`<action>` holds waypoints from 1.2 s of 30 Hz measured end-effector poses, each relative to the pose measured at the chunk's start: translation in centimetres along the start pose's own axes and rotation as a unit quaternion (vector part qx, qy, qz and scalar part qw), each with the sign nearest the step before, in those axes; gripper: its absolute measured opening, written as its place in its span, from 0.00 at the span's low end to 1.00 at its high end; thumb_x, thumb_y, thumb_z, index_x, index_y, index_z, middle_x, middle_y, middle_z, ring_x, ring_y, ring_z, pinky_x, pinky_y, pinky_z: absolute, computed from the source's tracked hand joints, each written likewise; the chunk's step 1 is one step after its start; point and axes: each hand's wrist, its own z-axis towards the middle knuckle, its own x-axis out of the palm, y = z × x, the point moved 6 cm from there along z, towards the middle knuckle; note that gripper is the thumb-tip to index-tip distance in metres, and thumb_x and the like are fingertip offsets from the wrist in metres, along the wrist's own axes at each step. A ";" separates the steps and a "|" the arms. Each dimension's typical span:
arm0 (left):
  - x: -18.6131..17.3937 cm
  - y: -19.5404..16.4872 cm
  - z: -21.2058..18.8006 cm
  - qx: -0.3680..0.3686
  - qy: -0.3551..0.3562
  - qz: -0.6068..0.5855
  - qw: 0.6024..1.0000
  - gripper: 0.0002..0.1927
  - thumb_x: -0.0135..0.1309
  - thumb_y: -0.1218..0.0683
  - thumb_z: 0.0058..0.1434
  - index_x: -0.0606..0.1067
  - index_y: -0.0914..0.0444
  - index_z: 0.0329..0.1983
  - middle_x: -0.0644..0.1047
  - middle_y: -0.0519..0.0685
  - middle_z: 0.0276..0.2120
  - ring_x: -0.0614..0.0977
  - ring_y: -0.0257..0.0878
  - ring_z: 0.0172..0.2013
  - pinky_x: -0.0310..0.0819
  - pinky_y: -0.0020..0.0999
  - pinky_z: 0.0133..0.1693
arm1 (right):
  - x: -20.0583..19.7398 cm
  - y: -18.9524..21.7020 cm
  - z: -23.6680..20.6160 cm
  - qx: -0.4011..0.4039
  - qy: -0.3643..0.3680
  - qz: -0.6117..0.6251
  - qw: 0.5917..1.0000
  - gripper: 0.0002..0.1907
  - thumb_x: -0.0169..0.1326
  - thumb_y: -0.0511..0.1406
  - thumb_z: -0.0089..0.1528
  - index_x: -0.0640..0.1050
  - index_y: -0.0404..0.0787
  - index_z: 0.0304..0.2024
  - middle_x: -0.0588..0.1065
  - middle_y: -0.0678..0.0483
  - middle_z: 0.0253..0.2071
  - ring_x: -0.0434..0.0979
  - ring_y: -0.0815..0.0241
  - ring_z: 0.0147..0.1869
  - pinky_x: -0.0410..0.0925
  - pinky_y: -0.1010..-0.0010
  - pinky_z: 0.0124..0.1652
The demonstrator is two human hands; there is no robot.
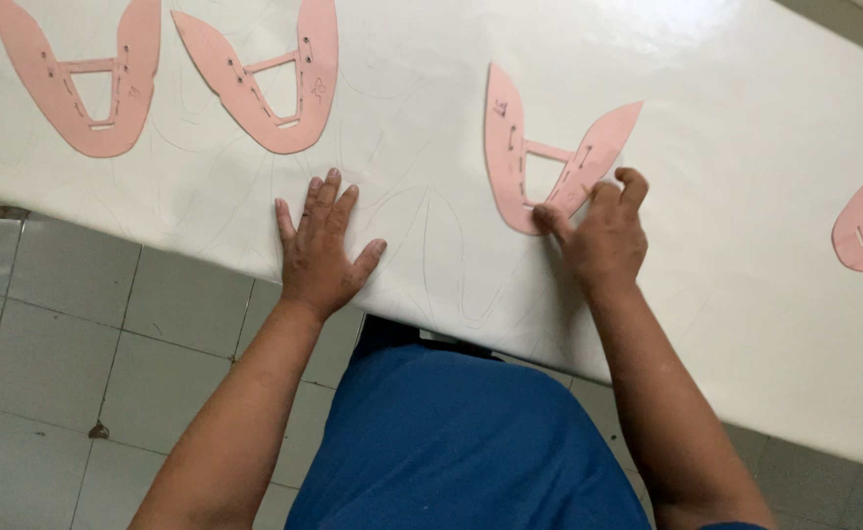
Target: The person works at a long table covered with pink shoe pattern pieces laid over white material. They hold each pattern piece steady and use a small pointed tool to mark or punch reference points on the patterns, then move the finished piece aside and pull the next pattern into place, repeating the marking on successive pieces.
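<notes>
Right hand pinches the pink template at centre on the white sheet. Left hand, fingers spread, presses the sheet flat. Several outlines already traced; right area remains unmarked.

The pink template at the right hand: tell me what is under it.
The pink template lies flat on a white sheet with faint pencil outlines. The right hand presses its lower edge. Any outline directly beneath it is covered.
</notes>
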 end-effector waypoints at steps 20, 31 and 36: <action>5.3 -7.3 9.5 0.102 0.110 0.001 0.989 0.39 0.50 0.31 0.63 0.59 0.47 0.75 0.52 0.42 0.76 0.47 0.40 0.76 0.25 0.59 0.71 | 3.0 -2.4 0.7 0.129 0.034 0.375 0.917 0.23 0.58 0.41 0.65 0.77 0.34 0.58 0.67 0.51 0.62 0.78 0.62 0.48 0.74 0.71 0.44; 5.6 -7.0 9.4 0.110 0.115 -0.008 0.987 0.40 0.51 0.32 0.62 0.61 0.50 0.74 0.52 0.43 0.76 0.48 0.41 0.76 0.27 0.58 0.71 | -1.0 -1.5 1.0 0.152 0.036 0.508 0.847 0.16 0.59 0.37 0.68 0.79 0.30 0.52 0.73 0.58 0.30 0.67 0.69 0.27 0.62 0.76 0.26; 5.2 -6.4 9.3 0.115 0.096 -0.078 0.986 0.33 0.50 0.39 0.68 0.63 0.55 0.73 0.57 0.45 0.76 0.51 0.43 0.76 0.28 0.60 0.72 | -7.1 2.3 -2.3 -0.133 -0.143 0.347 0.917 0.15 0.55 0.37 0.75 0.76 0.32 0.57 0.74 0.53 0.39 0.72 0.67 0.35 0.69 0.75 0.36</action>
